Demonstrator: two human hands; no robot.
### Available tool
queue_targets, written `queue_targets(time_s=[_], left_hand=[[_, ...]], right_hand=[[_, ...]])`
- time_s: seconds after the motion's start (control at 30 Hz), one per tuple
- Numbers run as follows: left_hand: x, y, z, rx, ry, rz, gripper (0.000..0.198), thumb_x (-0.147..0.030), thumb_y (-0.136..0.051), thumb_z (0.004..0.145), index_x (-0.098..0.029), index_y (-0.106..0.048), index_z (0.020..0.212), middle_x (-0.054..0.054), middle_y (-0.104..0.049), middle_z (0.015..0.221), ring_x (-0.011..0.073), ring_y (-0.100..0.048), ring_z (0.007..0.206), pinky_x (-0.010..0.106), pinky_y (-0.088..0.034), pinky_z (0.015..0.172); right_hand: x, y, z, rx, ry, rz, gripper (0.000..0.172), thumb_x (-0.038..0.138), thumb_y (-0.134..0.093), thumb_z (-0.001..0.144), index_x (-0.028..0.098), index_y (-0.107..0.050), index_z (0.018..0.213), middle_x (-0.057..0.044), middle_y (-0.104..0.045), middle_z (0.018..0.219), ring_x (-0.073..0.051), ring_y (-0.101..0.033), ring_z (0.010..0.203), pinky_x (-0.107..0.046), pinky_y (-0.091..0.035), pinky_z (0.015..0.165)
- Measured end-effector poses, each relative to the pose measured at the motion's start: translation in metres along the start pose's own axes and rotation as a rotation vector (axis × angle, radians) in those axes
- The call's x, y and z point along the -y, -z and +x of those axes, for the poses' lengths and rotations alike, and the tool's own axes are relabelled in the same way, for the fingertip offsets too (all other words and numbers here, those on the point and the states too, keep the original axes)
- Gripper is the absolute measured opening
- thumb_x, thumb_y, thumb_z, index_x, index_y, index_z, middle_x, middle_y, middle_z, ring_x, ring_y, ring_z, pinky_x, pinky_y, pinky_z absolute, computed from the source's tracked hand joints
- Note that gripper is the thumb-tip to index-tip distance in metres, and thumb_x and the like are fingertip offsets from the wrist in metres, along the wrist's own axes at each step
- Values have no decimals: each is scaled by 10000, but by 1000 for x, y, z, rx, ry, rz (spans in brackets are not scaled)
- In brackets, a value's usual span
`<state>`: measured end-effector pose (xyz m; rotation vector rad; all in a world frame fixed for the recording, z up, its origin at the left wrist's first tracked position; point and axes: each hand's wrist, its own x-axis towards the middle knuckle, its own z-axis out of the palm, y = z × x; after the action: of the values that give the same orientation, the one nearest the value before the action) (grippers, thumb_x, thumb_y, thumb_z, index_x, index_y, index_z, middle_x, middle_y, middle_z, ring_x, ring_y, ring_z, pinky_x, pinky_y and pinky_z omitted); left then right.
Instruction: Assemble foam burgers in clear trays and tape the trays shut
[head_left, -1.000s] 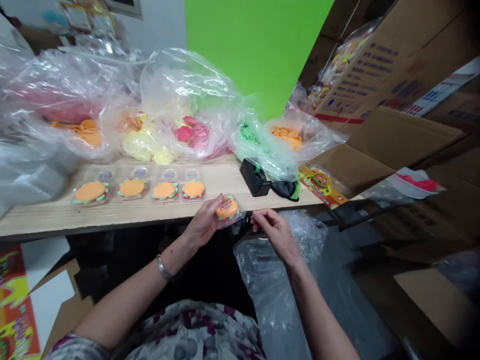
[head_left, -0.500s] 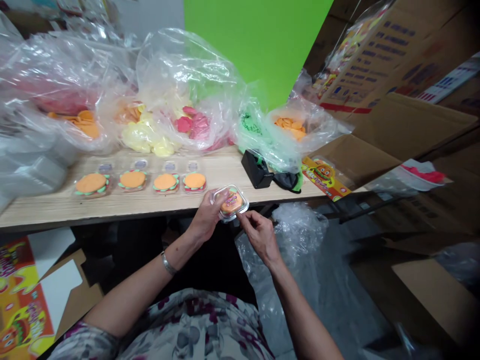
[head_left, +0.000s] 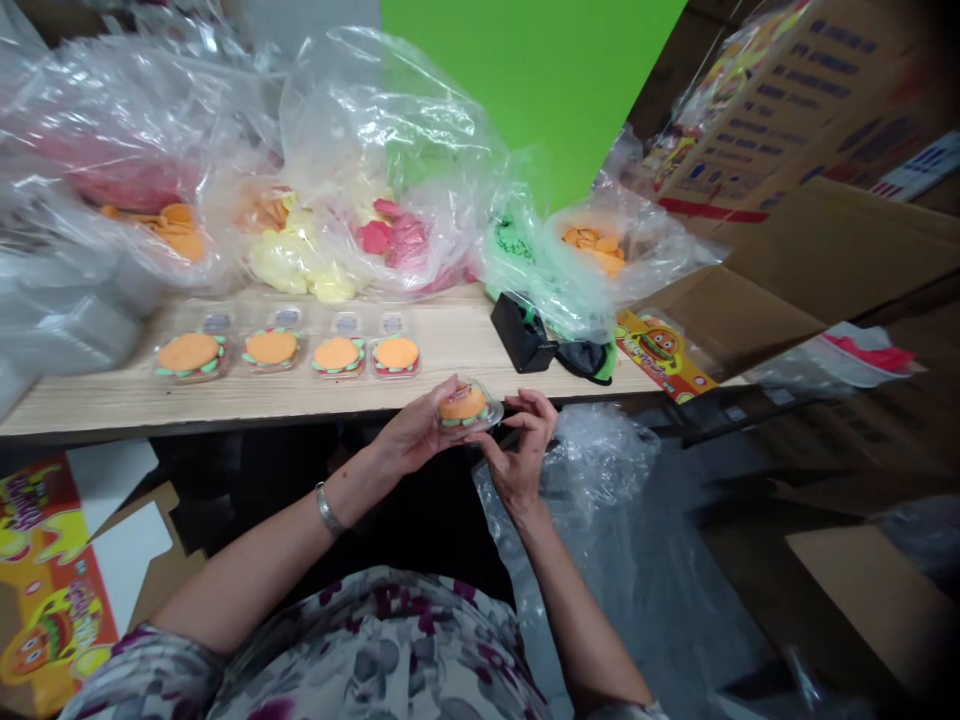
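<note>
A clear plastic clamshell pack [head_left: 466, 408] holding an orange-and-green burger-shaped sweet [head_left: 463, 404] is gripped in the left hand [head_left: 412, 435], its fingers curved around the underside, just off the front edge of the worktop. The right hand [head_left: 525, 450] is half curled and holds nothing, just beside the pack's lower rim; whether it touches, I cannot tell. On the pale wood worktop [head_left: 450, 335] stand four matching packs [head_left: 337, 355] in a row, each with a burger sweet inside. Behind them lie clear plastic bags: one of orange discs [head_left: 592, 245], one of pink pieces [head_left: 390, 240], one of pale yellow pieces [head_left: 289, 262], and one of green pieces [head_left: 514, 245].
</note>
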<state>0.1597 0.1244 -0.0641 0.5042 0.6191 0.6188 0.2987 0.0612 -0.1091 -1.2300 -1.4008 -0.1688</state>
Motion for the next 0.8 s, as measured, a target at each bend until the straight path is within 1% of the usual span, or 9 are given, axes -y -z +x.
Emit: queue_targets(time_s=[0.07, 0.13, 0.3, 0.37, 0.5, 0.53, 0.6, 0.7, 0.8], left_hand=[[-1, 0, -1, 14, 57, -8, 281, -368, -502, 904, -134, -647, 959, 89, -703, 925, 180, -682, 752, 271, -554, 660], [-3, 0, -2, 36, 67, 12, 280, -361, -487, 912, -135, -647, 950, 83, -700, 906, 169, -676, 728, 269, -551, 656], [-5, 5, -1, 101, 38, 122, 218, -336, -576, 864, -155, -647, 960, 60, -684, 879, 145, -649, 712, 268, -544, 677], [-5, 6, -1, 122, 34, 153, 215, -326, -605, 842, -171, -644, 985, 55, -678, 890, 139, -640, 707, 258, -538, 655], [-6, 2, -4, 118, -8, 243, 261, -397, -636, 806, -159, -643, 913, 51, -657, 831, 139, -619, 674, 281, -534, 647], [-7, 1, -6, 112, -42, 287, 277, -416, -644, 794, -159, -634, 897, 50, -651, 835, 151, -623, 700, 295, -535, 658], [-10, 0, -9, 67, -151, 408, 305, -440, -662, 774, -165, -611, 897, 50, -643, 879, 180, -627, 793, 305, -526, 690], [-11, -4, -10, -30, -334, 653, 359, -456, -675, 757, -170, -595, 958, 48, -646, 936, 191, -607, 885, 275, -490, 748], [-7, -14, -4, 49, -312, 831, 425, -481, -661, 758, -180, -572, 1045, 48, -658, 972, 211, -603, 928, 293, -474, 800]], right_hand=[[-9, 1, 4, 64, 204, 77, 273, 284, -677, 794, 254, -470, 969, -86, -401, 1223, -228, -543, 1091, -453, -507, 882], [-11, 5, 12, 150, 304, 113, 285, 209, -654, 809, 285, -482, 1024, -72, -376, 1267, -234, -510, 1159, -458, -508, 901], [3, 17, 35, 397, 375, 97, 219, 138, -596, 830, 290, -630, 984, -42, -431, 1317, -255, -415, 1258, -513, -398, 1018], [8, 19, 39, 439, 348, 126, 197, 156, -591, 835, 307, -688, 916, -13, -468, 1319, -258, -396, 1278, -526, -360, 1042], [4, 26, 35, 555, 123, 217, 159, 235, -603, 840, 322, -726, 888, 31, -387, 1448, -273, -268, 1381, -548, -258, 1100], [1, 30, 34, 597, 43, 258, 172, 252, -606, 841, 325, -716, 951, 29, -338, 1485, -273, -229, 1401, -548, -236, 1110], [-5, 39, 34, 644, -135, 384, 346, 290, -626, 832, 337, -619, 1175, -3, -275, 1523, -261, -211, 1413, -525, -245, 1114], [-11, 51, 42, 627, -401, 578, 636, 390, -631, 826, 320, -371, 1402, -84, -338, 1492, -238, -367, 1344, -439, -382, 1046], [-9, 55, 53, 671, -570, 546, 663, 471, -626, 810, 260, -391, 1394, -103, -554, 1301, -215, -565, 1131, -362, -487, 908]])
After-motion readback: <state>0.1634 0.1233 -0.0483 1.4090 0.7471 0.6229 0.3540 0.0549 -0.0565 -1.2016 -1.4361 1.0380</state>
